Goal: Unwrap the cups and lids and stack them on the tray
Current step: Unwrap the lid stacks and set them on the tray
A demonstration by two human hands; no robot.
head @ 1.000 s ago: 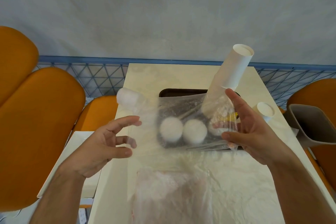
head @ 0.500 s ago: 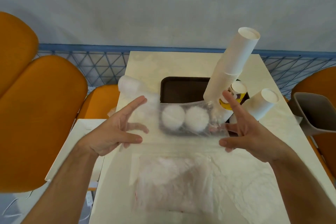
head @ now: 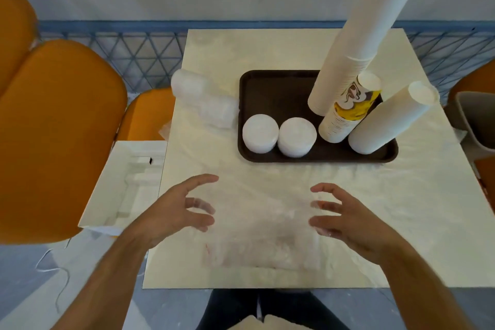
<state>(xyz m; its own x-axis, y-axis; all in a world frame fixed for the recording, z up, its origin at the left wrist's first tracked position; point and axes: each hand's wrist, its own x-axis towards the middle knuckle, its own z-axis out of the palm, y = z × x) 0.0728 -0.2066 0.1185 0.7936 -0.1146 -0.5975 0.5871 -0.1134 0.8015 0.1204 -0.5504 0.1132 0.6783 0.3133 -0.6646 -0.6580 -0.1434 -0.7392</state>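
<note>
On the dark brown rectangular plastic tray (head: 270,94) you have three stacks of paper cups standing upside down along its right side: a tall white stack (head: 356,43) that leans up and to the right, a shorter stack with a yellow and brown print (head: 348,112) just in front of it, and a plain white stack (head: 391,120) at the tray's right edge. The printed stack sits between the two white ones and looks to touch both. Two low stacks of white round lids (head: 278,133) stand side by side, touching, at the tray's near-left corner. A further sleeve of white lids in clear plastic wrap (head: 201,99) lies on the table just left of the tray, outside it.

The tray rests on a pale cream square table (head: 241,48). Nearer to you, crumpled clear plastic film (head: 262,244) is spread flat over the tabletop.

Your left hand (head: 174,214) and right hand (head: 348,220) hover low over that film, palms facing each other, fingers spread and curled, gripping nothing; whether the fingertips touch the film cannot be told.

Orange padded chairs (head: 56,136) stand to your left, and a white open box (head: 128,182) sits beside the table's left edge.
</note>
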